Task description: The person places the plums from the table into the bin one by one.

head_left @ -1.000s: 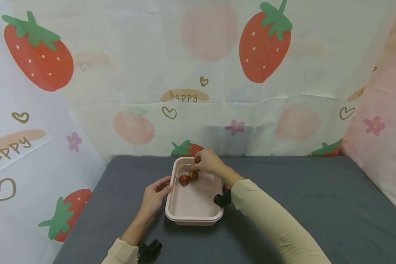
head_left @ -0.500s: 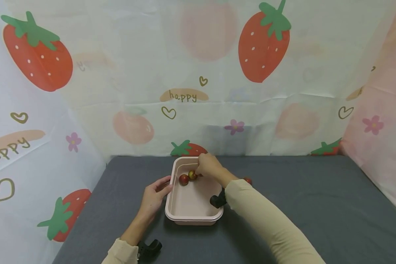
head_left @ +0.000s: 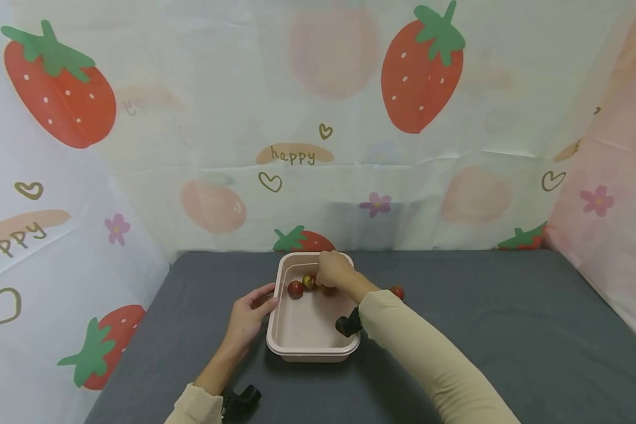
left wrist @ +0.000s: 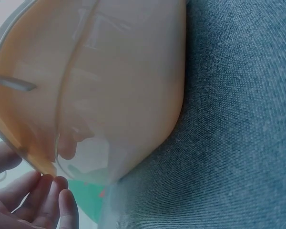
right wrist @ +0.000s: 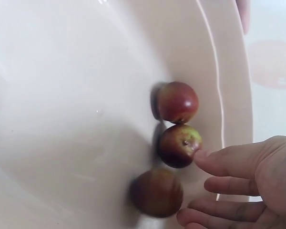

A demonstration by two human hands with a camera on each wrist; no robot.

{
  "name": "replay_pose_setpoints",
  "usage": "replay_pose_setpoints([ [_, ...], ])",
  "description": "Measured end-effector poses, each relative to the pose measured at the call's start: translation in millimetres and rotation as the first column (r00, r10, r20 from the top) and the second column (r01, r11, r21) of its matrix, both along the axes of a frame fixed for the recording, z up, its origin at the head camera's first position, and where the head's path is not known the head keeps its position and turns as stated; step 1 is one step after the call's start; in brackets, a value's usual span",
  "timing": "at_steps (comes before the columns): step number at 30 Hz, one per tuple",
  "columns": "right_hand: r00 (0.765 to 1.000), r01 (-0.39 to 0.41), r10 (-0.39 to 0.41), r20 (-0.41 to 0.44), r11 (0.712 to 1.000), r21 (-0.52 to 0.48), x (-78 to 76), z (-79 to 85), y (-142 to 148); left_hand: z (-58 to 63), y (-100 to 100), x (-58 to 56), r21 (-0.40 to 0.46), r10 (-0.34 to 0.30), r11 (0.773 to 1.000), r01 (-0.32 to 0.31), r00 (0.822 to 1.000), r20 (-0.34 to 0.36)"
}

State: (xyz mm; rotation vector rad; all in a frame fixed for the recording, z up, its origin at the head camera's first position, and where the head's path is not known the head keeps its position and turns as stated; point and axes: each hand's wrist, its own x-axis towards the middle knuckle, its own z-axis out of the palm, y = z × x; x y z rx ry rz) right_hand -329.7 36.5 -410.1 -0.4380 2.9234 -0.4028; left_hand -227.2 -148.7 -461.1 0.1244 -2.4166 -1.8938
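A pale pink plastic tub (head_left: 307, 327) stands on the table with small red apples inside. In the right wrist view a red apple (right wrist: 178, 102) touches a red-green apple (right wrist: 181, 145), and a darker apple (right wrist: 157, 193) lies close by, slightly blurred. My right hand (head_left: 336, 271) is down inside the tub's far right part, its thumb at the red-green apple and its loosely bent fingers beside the darker one, gripping neither. At the tub's left side my left hand (head_left: 246, 318) rests its fingertips on the rim, fingers extended; the left wrist view shows the outer wall.
Another red apple (head_left: 397, 292) sits on the grey table cloth (head_left: 487, 330) right of the tub, partly behind my right sleeve. A printed curtain (head_left: 217, 118) with strawberries hangs behind the table and along both sides.
My right hand has moved lower into the tub and slightly right, and a third apple now shows beneath it. My left hand has stayed at the rim.
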Motion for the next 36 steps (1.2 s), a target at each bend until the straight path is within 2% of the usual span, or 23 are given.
replay_pose_setpoints([
  [3,1.000,-0.018,0.018,0.012,0.999,-0.029,0.7,2.3,3,-0.5,0,-0.9,-0.001,0.000,1.000,0.000,1.000,0.001],
  [7,0.998,-0.042,0.049,0.044,0.990,-0.135,3.1,9.5,9,-1.3,0,-2.1,0.006,0.000,1.000,0.000,1.000,0.001],
  [15,0.988,-0.148,0.156,0.017,0.963,-0.224,12.5,26.7,31,-1.7,0,-4.3,0.009,0.002,1.000,-0.002,1.000,0.002],
  [17,0.980,-0.190,0.200,0.015,0.949,-0.251,16.6,31.9,36,-2.0,-1,-4.6,0.008,0.001,1.000,-0.001,1.000,0.003],
  [21,0.952,-0.301,0.302,-0.039,0.913,-0.276,27.7,43.0,47,-2.5,-1,-4.1,0.007,0.000,1.000,0.000,1.000,0.003],
  [24,0.933,-0.358,0.349,-0.084,0.886,-0.296,38.7,51.1,56,-2.7,-1,-4.2,0.012,0.001,1.000,-0.001,1.000,0.002],
  [26,0.926,-0.378,0.362,-0.109,0.868,-0.322,46.6,55.7,64,-2.9,-1,-4.3,0.008,0.002,1.000,-0.002,1.000,0.001],
  [30,0.926,-0.377,0.350,-0.140,0.848,-0.374,61.3,59.3,83,-1.9,-1,-3.6,0.007,0.001,1.000,-0.001,1.000,0.004],
  [34,0.926,-0.377,0.333,-0.178,0.835,-0.400,73.2,55.0,102,-0.3,0,-2.8,0.004,0.007,1.000,-0.007,1.000,0.017],
  [36,0.918,-0.395,0.327,-0.226,0.818,-0.419,78.0,50.2,112,0.0,0,-2.8,0.008,0.010,1.000,-0.010,1.000,0.020],
])
